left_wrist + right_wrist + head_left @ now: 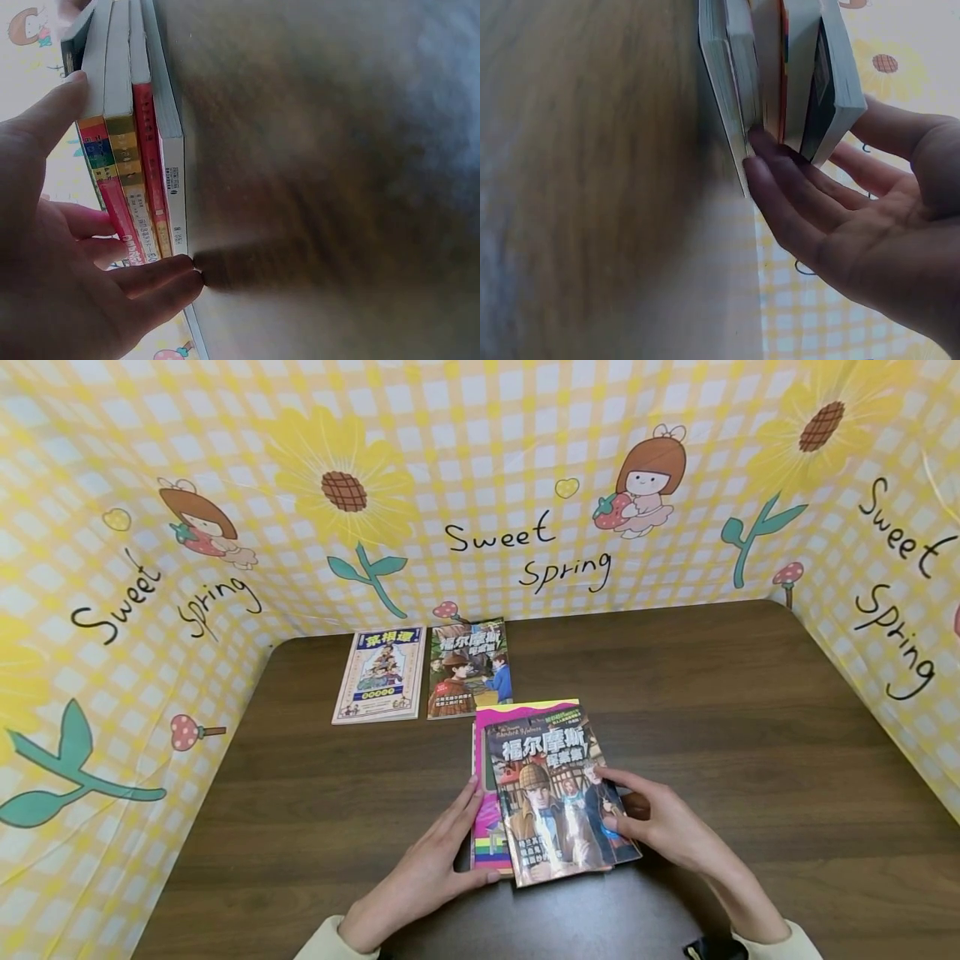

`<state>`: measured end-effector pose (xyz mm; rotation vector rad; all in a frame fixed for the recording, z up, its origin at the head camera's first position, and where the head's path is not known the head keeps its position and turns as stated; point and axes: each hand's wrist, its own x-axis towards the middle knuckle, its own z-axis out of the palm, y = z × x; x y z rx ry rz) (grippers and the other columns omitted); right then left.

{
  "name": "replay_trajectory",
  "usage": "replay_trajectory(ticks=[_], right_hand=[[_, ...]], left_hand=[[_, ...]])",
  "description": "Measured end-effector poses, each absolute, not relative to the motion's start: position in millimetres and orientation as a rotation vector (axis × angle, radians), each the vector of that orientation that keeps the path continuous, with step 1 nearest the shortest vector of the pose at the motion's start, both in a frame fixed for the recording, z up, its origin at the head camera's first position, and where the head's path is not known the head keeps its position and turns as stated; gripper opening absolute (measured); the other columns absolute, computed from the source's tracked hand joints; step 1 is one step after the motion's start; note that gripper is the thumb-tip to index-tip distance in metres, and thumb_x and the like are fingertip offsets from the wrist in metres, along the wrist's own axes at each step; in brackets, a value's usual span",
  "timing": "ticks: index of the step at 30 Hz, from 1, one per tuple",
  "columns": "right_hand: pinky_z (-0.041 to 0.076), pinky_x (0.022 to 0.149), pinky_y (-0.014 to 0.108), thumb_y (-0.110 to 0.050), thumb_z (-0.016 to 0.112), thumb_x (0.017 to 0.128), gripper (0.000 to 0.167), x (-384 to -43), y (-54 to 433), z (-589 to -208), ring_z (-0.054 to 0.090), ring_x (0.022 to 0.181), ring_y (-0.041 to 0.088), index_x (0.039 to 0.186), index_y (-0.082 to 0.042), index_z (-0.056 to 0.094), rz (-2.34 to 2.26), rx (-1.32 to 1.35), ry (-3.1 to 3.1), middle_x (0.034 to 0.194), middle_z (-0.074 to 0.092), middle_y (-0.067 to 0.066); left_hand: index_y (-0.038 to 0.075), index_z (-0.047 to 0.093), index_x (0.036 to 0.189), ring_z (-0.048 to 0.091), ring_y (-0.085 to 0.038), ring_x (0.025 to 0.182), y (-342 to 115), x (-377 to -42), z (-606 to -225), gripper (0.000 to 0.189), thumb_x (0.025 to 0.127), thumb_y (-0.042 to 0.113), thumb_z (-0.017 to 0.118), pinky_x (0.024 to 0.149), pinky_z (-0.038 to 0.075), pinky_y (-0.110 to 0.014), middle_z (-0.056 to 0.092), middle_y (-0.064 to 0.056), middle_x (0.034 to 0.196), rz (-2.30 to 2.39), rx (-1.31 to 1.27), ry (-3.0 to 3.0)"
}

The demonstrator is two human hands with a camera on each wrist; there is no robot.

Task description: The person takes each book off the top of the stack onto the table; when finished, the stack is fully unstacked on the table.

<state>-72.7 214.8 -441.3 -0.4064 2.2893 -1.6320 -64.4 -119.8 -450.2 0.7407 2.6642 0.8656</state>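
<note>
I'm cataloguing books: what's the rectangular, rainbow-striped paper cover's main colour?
The rectangular, rainbow-striped paper cover is mainly bright pink, clearest in the head view.

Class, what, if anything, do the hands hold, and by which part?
The stack of books, by its sides: left hand against the spines, right hand against the page edges opposite. A firm grip cannot be confirmed.

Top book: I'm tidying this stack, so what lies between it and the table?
More books, from the pink book down to the white book; the left wrist view shows their spines.
</note>
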Motion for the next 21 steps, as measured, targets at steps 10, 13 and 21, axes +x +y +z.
replay_trajectory(ticks=[10,13,21], right_hand=[[0.054,0.060,0.032,-0.011,0.069,0.089,0.066,-70.1,222.3,-437.0,0.067,0.068,0.021,0.146,-0.003,0.038,-1.646,-0.382,2.217,0.091,0.066,0.016],[0.049,0.055,0.027,-0.015,0.068,0.090,0.062,-70.9,223.4,-436.1,0.063,0.063,0.017,0.145,-0.005,0.040,-1.599,-0.373,2.267,0.078,0.065,0.009],[0.042,0.056,0.023,-0.018,0.066,0.093,0.053,-75.0,226.1,-436.0,0.059,0.063,0.011,0.141,-0.006,0.048,-1.536,-0.361,2.340,0.078,0.066,0.005]], left_hand=[[0.016,0.013,0.156,0.021,-0.026,0.143,-119.2,-65.5,-449.0,0.098,0.084,0.062,0.061,0.109,0.033,-0.050,0.000,0.004,0.162,0.850,0.734,2.646],[0.017,0.012,0.156,0.021,-0.027,0.143,-119.1,-65.6,-448.7,0.098,0.084,0.063,0.060,0.108,0.033,-0.050,0.000,0.005,0.162,0.844,0.729,2.640],[0.018,0.011,0.156,0.021,-0.026,0.143,-119.4,-65.6,-449.0,0.098,0.084,0.063,0.060,0.108,0.033,-0.050,0.000,0.004,0.162,0.842,0.738,2.648]])
